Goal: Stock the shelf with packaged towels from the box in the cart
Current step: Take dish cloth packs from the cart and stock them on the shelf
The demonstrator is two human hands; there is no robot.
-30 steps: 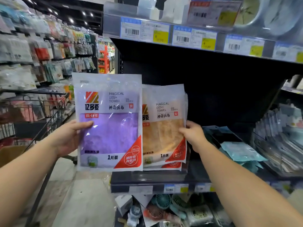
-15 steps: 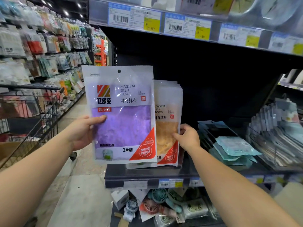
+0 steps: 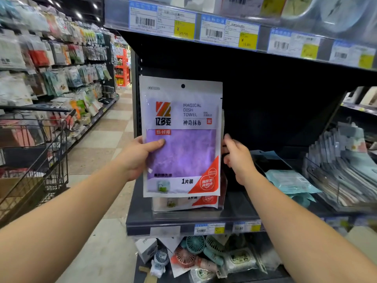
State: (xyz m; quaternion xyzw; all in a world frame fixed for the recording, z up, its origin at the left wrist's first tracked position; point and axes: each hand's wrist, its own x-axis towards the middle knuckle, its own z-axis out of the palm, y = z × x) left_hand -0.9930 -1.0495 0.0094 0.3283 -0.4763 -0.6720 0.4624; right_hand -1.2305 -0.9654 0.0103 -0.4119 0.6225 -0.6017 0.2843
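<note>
Fingers, left hand (image 3: 136,158): thumb laid across front of purple towel pack (image 3: 181,137), remaining fingers hidden behind it; pinches pack at its left edge, upright, print facing camera.
Fingers, right hand (image 3: 237,158): loosely curled at right edge of orange towel packs (image 3: 184,203); fingertips hidden behind purple pack, so actual hold on stack not confirmable.
Change, purple pack: shifted rightward since a second ago; now squarely in front of orange stack, covering nearly all of it where earlier both sat side by side.
Change, orange packs: lower than before; bottom edges now down on shelf (image 3: 140,213), only a strip showing beneath purple pack.
Change, right hand: no longer carrying stack in mid-air; now beside it at shelf level.
Position, purple pack: held slightly above shelf board, not yet resting, near left end of bay.
Neighbours: teal packs (image 3: 289,180) lying flat to right, apart from stack; cart (image 3: 40,160) at left with a cardboard box edge visible inside.
Meaning for task: orange batch looks shelved; purple pack lined up as front facing, probably next to set down.
Risk: upright stack may tip once hands let go.
</note>
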